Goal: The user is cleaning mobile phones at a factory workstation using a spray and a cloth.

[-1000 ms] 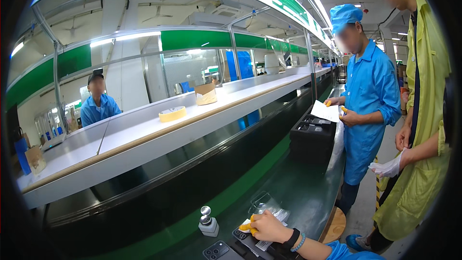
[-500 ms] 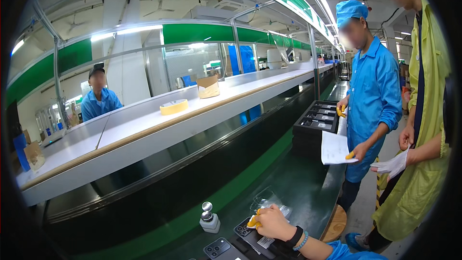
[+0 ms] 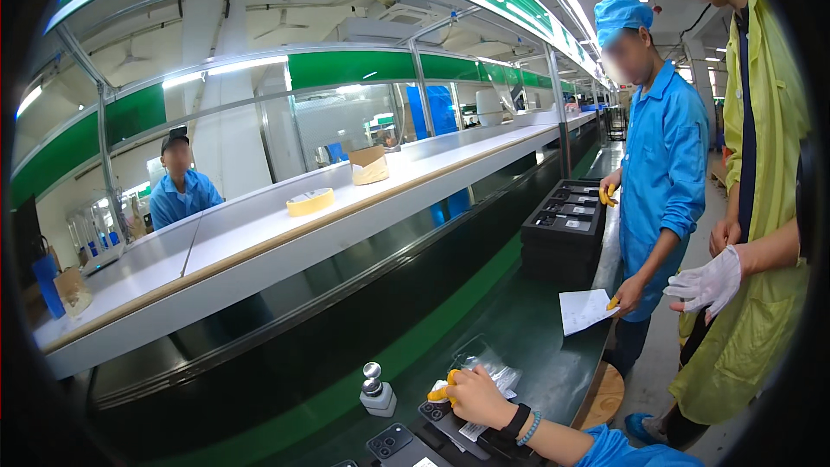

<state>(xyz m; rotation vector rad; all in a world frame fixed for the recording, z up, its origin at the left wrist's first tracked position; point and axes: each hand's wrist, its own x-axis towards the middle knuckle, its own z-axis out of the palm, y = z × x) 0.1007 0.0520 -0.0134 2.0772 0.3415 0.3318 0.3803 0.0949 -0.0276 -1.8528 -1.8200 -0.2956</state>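
My right hand [image 3: 478, 398], with yellow finger covers, a black wristband and a blue bead bracelet, comes in from the lower right. Its fingers are pinched on a small white wipe [image 3: 440, 387] over the camera end of a dark smartphone [image 3: 450, 423]. A second dark smartphone [image 3: 391, 443] lies nearer the lower edge, partly cut off. Left of the hand stands a grey dispenser bottle [image 3: 377, 399] with a silver top. Clear plastic packaging [image 3: 484, 361] lies just beyond my fingers. My left hand is out of view.
Black trays of devices [image 3: 562, 242] are stacked farther along the green bench [image 3: 553, 363]. A co-worker in blue [image 3: 666, 156] holds a white sheet [image 3: 586, 310]; another person in yellow-green [image 3: 761, 294] stands at right. A tape roll [image 3: 310, 202] rests on the white shelf [image 3: 259, 233].
My right hand and the wipe have shifted slightly left and up over the phone's camera end. The co-worker's white sheet has moved lower. The yellow-green-clad person's gloved hand has opened out.
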